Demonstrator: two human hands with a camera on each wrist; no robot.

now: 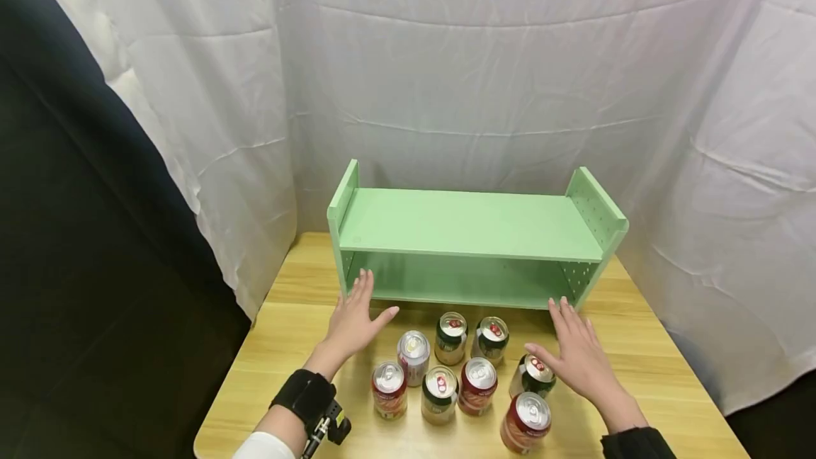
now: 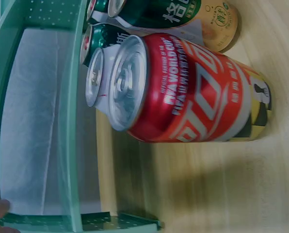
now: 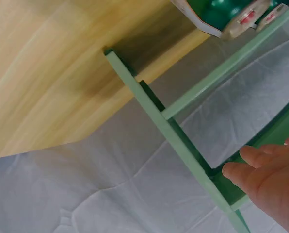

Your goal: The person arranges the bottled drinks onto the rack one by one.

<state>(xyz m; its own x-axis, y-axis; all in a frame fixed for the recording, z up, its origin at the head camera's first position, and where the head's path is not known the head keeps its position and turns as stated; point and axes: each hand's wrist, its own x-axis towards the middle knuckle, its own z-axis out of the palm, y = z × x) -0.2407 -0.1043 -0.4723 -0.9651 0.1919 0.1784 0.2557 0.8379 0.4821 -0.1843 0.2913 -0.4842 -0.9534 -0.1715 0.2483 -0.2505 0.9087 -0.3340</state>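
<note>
Both the left hand (image 1: 353,322) and right hand (image 1: 579,355) hover flat-fingered and empty, flanking 8 upright aluminium drink cans (image 1: 459,371) clustered on the pale wooden table (image 1: 644,346), before the bare mint-green 2-tier wooden shelf (image 1: 470,225).

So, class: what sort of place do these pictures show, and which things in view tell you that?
Probably a staged recording set-up, not a home or shop. White sheets curtain off a wooden table, which holds only a green shelf and a cluster of drink cans, with both open hands hovering nearby.
</note>
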